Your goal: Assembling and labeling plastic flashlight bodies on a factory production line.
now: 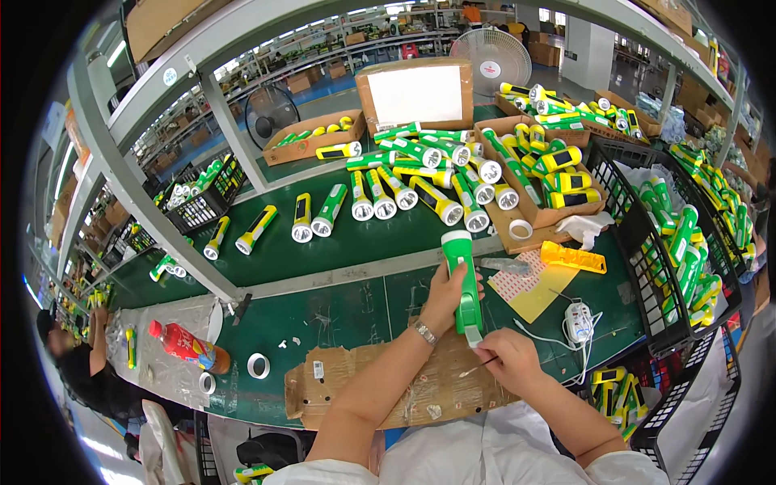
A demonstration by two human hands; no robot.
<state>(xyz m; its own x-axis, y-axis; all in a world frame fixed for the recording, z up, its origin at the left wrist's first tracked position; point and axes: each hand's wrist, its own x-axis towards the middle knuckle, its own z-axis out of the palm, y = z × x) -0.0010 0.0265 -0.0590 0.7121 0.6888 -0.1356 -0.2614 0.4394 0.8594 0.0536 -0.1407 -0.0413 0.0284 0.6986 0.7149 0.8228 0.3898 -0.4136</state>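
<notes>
My left hand (446, 296) is wrapped round a green flashlight (466, 283), held upright over the bench with its white-rimmed head at the top. At its lower end a pale grey flap (474, 335) sticks out. Close to that flap, my right hand (511, 361) is closed in a pinch, its fingertips at or beside the flap; I cannot tell if they touch it. Out of this hand pokes a thin dark rod (478, 368) with a pale tip. Under both forearms lies a flattened brown cardboard sheet (368, 388).
Several green and yellow flashlights (380, 194) lie across the bench, more in a cardboard box (582, 212) and a black crate (659, 339). A yellow sticker sheet (525, 291), white power strip (578, 322), red-capped bottle (190, 347) and tape roll (258, 365) lie around. Another person (85, 364) works far left.
</notes>
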